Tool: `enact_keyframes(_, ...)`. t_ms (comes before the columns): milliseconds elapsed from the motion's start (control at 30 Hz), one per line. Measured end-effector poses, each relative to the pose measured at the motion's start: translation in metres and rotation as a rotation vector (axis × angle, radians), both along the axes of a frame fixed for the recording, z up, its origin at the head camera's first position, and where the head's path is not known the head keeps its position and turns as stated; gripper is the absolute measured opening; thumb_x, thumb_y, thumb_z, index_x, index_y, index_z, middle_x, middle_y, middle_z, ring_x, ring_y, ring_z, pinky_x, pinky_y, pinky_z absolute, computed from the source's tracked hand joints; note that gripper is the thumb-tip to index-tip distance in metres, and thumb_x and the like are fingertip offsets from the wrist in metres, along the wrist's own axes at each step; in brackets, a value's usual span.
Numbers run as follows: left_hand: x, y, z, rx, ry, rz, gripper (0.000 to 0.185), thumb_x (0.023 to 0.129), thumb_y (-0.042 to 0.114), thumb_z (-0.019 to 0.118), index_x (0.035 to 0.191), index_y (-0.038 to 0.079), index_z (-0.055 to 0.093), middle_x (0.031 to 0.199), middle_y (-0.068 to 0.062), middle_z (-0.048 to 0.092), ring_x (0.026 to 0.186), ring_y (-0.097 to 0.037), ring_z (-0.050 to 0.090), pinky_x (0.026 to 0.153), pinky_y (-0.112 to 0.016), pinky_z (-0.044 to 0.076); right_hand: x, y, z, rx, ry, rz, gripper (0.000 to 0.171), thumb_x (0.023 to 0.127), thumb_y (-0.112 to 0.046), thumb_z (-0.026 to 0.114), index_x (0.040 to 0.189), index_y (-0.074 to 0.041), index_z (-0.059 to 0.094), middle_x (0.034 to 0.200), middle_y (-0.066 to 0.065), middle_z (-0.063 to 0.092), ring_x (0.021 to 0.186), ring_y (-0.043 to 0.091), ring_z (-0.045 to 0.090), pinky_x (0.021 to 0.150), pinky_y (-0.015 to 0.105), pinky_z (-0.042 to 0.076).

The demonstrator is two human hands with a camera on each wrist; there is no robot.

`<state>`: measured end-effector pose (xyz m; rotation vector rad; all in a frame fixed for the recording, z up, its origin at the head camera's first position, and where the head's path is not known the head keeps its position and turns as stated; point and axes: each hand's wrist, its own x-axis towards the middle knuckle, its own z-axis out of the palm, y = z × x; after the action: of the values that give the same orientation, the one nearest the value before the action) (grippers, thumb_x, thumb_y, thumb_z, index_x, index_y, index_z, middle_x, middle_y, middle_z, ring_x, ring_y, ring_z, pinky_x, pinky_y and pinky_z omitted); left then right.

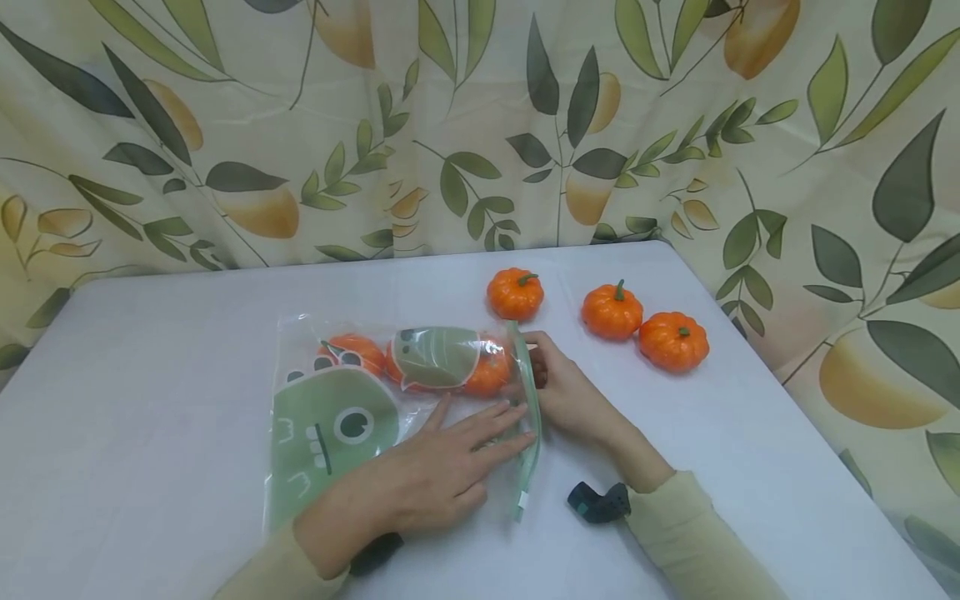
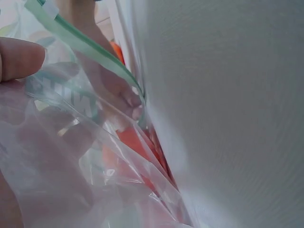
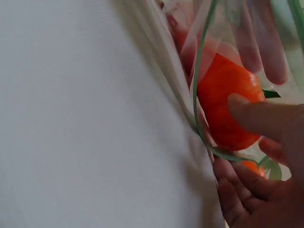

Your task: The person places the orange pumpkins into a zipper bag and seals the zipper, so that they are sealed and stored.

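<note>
I see the white table (image 1: 150, 400) filling the view, and at its centre lies the clear zip bag (image 1: 337, 417) with green cartoon prints, its green zipper mouth (image 1: 528, 408) facing three o'clock. My left hand (image 1: 427, 479) lies flat on the bag, fingers straight, pressing the film. My right hand (image 1: 562, 383) pinches the zipper edge at the mouth. The film looks thin, slick and floppy, so I judge the stiffer zipper strip the best hold. Small orange pumpkins (image 1: 487, 371) sit inside; they seem light. Three loose pumpkins (image 1: 611, 310) wait toward one o'clock.
</note>
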<state>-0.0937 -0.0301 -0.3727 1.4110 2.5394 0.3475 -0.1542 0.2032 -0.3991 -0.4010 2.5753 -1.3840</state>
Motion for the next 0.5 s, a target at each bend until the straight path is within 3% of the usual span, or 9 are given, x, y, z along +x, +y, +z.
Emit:
enact_keyframes(167, 0.0, -0.001, 0.0, -0.004, -0.01, 0.009, 0.064, 0.099, 0.025, 0.038, 0.158, 0.036, 0.018, 0.168, 0.011, 0.005, 0.155, -0.01, 0.006, 0.122, -0.063, 0.006, 0.001, -0.002, -0.003, 0.047, 0.123, 0.039, 0.049, 0.091, -0.007, 0.068, 0.13, -0.017, 0.039, 0.11, 0.01, 0.069, 0.089, 0.018, 0.065, 0.087, 0.04, 0.054)
enact_keyframes(333, -0.001, -0.002, 0.001, -0.021, -0.015, 0.032, 0.065, 0.099, 0.027, 0.039, 0.158, 0.037, 0.014, 0.168, 0.012, 0.002, 0.155, -0.012, 0.006, 0.122, -0.063, 0.005, -0.002, 0.004, -0.003, -0.021, 0.105, 0.001, 0.035, 0.096, 0.001, 0.053, 0.125, -0.019, 0.047, 0.107, 0.008, 0.068, 0.09, 0.02, 0.064, 0.087, 0.036, 0.054)
enact_keyframes(500, -0.004, -0.003, 0.001, -0.059, -0.023, 0.078, 0.065, 0.101, 0.033, 0.039, 0.159, 0.038, 0.01, 0.168, 0.012, 0.0, 0.156, -0.013, 0.003, 0.121, -0.065, 0.004, -0.004, 0.011, -0.004, -0.017, 0.132, -0.035, 0.039, 0.097, 0.003, 0.05, 0.129, -0.018, 0.054, 0.096, 0.008, 0.065, 0.082, 0.021, 0.059, 0.078, 0.029, 0.051)
